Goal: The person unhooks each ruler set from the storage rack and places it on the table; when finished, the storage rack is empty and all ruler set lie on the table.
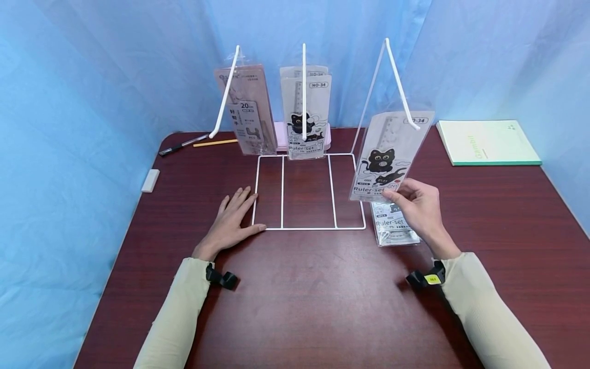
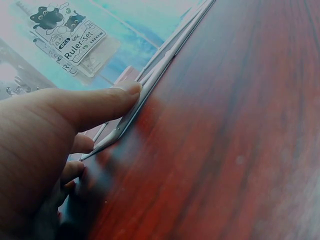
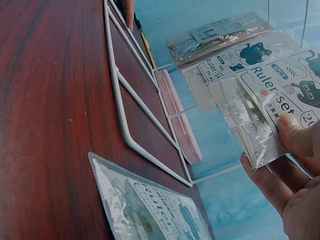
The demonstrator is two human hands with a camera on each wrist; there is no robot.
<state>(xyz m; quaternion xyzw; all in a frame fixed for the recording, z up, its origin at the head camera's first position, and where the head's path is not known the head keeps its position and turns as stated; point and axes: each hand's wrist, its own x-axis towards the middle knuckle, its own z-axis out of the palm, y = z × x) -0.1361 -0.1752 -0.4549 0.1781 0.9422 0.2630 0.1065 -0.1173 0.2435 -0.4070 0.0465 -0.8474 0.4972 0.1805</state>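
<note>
Between thumb and fingers my right hand [image 1: 421, 207] pinches the lower edge of a ruler-set packet [image 1: 392, 154] with black cats on it. The packet is upright, tilted right, behind the right hook [image 1: 401, 84] of a white wire display rack [image 1: 309, 228]; whether it hangs on the hook I cannot tell. My left hand [image 1: 232, 220] lies spread on the table, its thumb touching the rack's front left corner. On the middle hook hang similar cat ruler-set packets [image 1: 306, 113]; a pinkish ruler packet [image 1: 246, 110] hangs on the left one. Another ruler-set packet [image 1: 396, 233] lies below my right hand.
A green-edged notebook [image 1: 488, 142] lies at the back right. At the back left are a black pen [image 1: 182, 146], a yellow pencil [image 1: 214, 143] and a white eraser-like block [image 1: 150, 181]. Behind the rack stands a pink object [image 1: 280, 134], and blue curtains [image 1: 138, 66] enclose the table.
</note>
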